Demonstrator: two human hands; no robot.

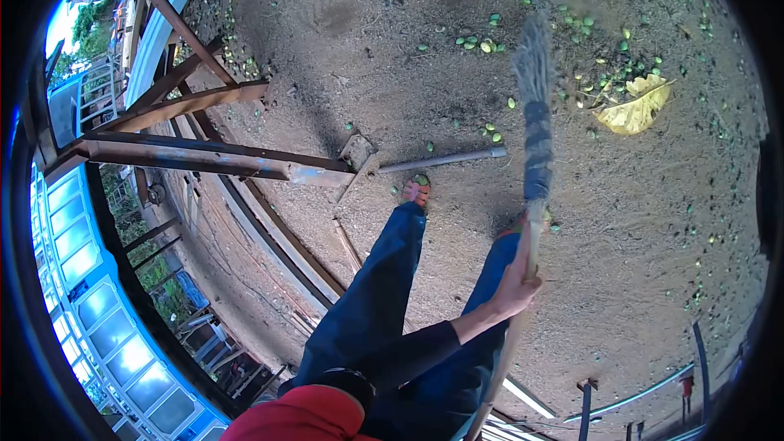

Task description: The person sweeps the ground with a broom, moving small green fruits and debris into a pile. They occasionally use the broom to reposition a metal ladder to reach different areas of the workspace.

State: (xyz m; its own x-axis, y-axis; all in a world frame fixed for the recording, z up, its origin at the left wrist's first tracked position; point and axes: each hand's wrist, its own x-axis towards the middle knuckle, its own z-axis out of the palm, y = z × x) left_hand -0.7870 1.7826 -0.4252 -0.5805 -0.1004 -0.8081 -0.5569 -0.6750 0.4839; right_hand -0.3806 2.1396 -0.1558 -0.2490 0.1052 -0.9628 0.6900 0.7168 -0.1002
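Observation:
My left hand (516, 288) is closed around the pale wooden handle of a broom (536, 143), with my arm reaching across in front of my legs. Dark strips bind the lower handle, and the grey bristles point away from me, slightly blurred, near the ground. Small green leaves or fruits (486, 46) lie scattered on both sides of the bristles. To their right rests a large dry yellow leaf (637, 106). Below my left hand the handle runs out of the picture at the bottom. My right hand is not visible.
Rusty steel beams (212, 155) jut in from the left, ending near my left foot (416, 190). A grey pipe (445, 159) lies just beyond that foot, and a wooden stick (347, 245) lies to its left. Metal posts (586, 408) stand at lower right.

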